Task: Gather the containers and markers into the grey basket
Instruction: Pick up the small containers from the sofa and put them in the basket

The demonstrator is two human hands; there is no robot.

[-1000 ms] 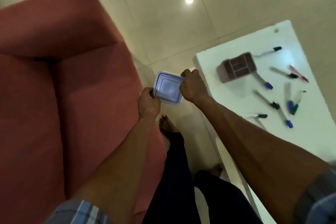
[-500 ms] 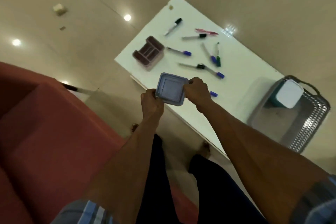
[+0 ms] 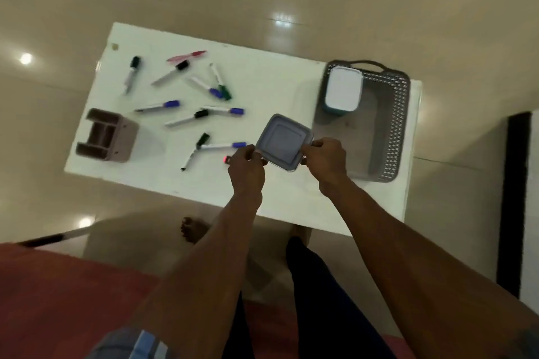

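Both hands hold a small square container with a bluish lid [image 3: 282,142] above the white table [image 3: 262,81]. My left hand [image 3: 246,167] grips its left edge and my right hand [image 3: 325,159] grips its right corner. Just right of the container stands the grey basket [image 3: 390,125], with a white-lidded teal container [image 3: 342,92] inside at its far end. Several markers [image 3: 189,118] with blue, black, green and red caps lie scattered over the table's left half. A small red item [image 3: 226,159] shows beside my left hand.
A pinkish-brown compartment organiser [image 3: 106,135] stands at the table's left end. A red sofa [image 3: 67,300] fills the lower left. My legs and bare feet [image 3: 192,229] are between sofa and table. A dark strip [image 3: 513,198] runs along the floor at right.
The view swung from the sofa round to the table. Both hands carried the square container over the table, close to the grey basket's left side.
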